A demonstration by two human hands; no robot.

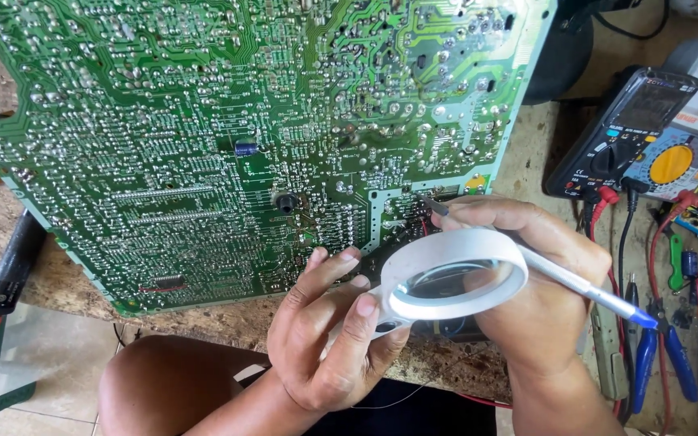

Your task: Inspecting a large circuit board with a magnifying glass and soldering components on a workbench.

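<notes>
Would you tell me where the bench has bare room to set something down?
Bare stone shows between the circuit board and the multimeter, and along the front edge below the board. The right side, by the pliers and wires, is crowded.

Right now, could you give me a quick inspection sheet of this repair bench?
Surface: speckled stone worktop, partly covered.
Job's things: large green circuit board, solder side up; white magnifying glass; thin silver tool touching the board.
Clutter: black multimeter, blue-handled pliers, black marker.
Hands: left hand grips the magnifier's handle; right hand holds the tool like a pen.
Cables: red and black test leads.
Surroundings: tiled floor, person's knee.
</notes>
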